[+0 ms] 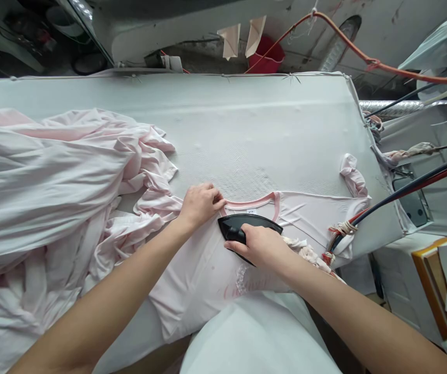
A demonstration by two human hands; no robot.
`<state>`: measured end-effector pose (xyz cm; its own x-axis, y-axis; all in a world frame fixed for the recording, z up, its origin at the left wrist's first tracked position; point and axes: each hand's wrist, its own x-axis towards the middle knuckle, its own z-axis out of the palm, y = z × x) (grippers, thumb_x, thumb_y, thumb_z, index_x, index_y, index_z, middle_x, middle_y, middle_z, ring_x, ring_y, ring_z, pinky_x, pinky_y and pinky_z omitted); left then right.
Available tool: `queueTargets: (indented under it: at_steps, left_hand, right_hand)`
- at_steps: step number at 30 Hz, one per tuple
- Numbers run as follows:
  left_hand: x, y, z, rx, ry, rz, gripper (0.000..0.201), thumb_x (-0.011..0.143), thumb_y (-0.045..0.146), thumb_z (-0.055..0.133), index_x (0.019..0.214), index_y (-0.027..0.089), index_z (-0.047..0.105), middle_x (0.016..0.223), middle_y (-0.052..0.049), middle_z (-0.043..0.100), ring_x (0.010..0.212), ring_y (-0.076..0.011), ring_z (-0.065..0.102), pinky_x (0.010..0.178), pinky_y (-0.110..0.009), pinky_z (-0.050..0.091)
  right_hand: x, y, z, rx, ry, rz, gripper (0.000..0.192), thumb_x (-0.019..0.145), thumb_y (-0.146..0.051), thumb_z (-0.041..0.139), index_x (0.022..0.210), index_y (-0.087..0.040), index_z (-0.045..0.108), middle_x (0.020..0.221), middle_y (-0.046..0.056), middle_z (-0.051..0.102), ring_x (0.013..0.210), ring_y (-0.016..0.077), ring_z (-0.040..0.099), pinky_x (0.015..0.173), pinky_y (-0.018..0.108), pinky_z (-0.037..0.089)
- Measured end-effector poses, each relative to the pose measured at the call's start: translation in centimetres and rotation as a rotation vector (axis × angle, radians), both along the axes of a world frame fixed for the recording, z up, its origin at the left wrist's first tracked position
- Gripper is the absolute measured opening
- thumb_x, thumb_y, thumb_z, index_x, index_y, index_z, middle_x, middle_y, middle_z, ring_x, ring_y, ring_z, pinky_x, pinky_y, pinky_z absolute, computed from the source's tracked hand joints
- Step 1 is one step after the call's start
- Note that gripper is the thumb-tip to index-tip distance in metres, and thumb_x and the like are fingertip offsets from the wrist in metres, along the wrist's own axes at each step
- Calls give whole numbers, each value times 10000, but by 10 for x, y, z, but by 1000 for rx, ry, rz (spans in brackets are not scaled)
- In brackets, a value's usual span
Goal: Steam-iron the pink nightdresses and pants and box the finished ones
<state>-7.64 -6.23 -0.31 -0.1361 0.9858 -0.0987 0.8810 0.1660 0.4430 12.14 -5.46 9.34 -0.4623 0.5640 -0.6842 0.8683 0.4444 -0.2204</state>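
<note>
A pale pink T-shirt (200,270) lies spread on the padded ironing table (215,124), its darker pink neckband (252,201) toward the far side. Pinched in the fingers of my left hand (202,203) is the shirt's edge at the left end of the neckband. My right hand (266,244) is wrapped round the handle of a black iron (251,222), which rests on the chest just below the neckline. Pink lettering (246,287) shows on the shirt front near my body. My right hand hides part of the iron and the cloth beneath it.
A large heap of pale pink garments (52,182) covers the table's left side. The iron's cloth-wrapped cable (309,254) joins dark and red hoses (414,187) at the right. An orange hose (363,52) hangs across the far right. Beyond the table stands a red bucket (268,56).
</note>
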Motion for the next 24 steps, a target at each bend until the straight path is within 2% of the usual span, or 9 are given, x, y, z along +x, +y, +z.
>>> queueTargets:
  at_steps: [7, 10, 14, 16, 18, 20, 21, 23, 24]
  left_hand:
    - [-8, 13, -4, -23, -9, -29, 251, 876, 451, 696, 840, 207, 745, 942, -57, 719, 886, -226, 657, 779, -336, 431]
    - [-12, 19, 4, -107, -35, -38, 231, 845, 453, 723, 830, 223, 736, 941, -26, 740, 869, -205, 655, 731, -306, 413]
    - [-11, 26, 11, -161, -22, -20, 228, 822, 459, 715, 820, 232, 726, 947, -25, 757, 888, -213, 657, 709, -301, 412]
    - [-11, 28, 13, -139, -21, 0, 220, 812, 447, 699, 801, 227, 717, 932, -36, 754, 874, -217, 655, 717, -304, 426]
    - [-10, 20, 15, -60, -65, 28, 213, 811, 427, 657, 793, 221, 708, 905, -49, 745, 868, -222, 652, 757, -314, 451]
    - [-5, -6, 16, 103, -179, 137, 248, 832, 437, 584, 820, 218, 700, 913, -52, 737, 896, -227, 651, 827, -328, 477]
    - [-2, -29, 16, 206, -265, 243, 286, 844, 463, 545, 837, 217, 691, 916, -49, 733, 910, -227, 651, 859, -337, 488]
    - [11, -95, 11, 373, -395, 589, 382, 861, 571, 516, 844, 217, 660, 892, -35, 712, 883, -228, 645, 857, -356, 513]
    - [21, -135, 6, 394, -478, 788, 432, 799, 644, 558, 779, 221, 642, 739, -24, 666, 738, -217, 625, 739, -352, 526]
  right_hand:
    - [-20, 11, 1, 17, 84, 103, 547, 927, -701, 498, 1069, -216, 707, 986, 105, 753, 933, 304, 709, 792, 378, 527]
    - [-30, 5, 0, -18, 108, 291, 504, 891, -669, 580, 1006, -209, 753, 971, 112, 763, 934, 320, 723, 794, 395, 557]
    - [-47, -59, -7, -187, 98, 761, 462, 845, -624, 676, 989, -199, 787, 973, 135, 784, 942, 359, 740, 788, 476, 603]
    - [-58, -101, -14, -283, 77, 889, 358, 877, -485, 676, 1047, -188, 781, 1087, 148, 777, 1011, 358, 733, 814, 506, 611]
    - [-64, -128, -18, -356, 87, 922, 270, 882, -341, 667, 1073, -180, 773, 1172, 140, 762, 1058, 337, 726, 841, 492, 613]
    - [-56, -128, -14, -356, 113, 877, 273, 877, -356, 682, 1062, -177, 772, 1150, 135, 769, 1037, 333, 732, 845, 489, 608]
    - [-44, -118, -8, -336, 108, 820, 322, 870, -437, 694, 1044, -178, 774, 1099, 138, 779, 1000, 339, 738, 829, 492, 606]
    - [-2, -82, 10, -266, 65, 637, 488, 831, -636, 676, 982, -182, 775, 968, 140, 786, 904, 340, 741, 778, 474, 597]
    - [27, -61, 20, -218, 44, 511, 549, 815, -705, 649, 947, -187, 771, 916, 134, 780, 860, 326, 735, 752, 439, 586]
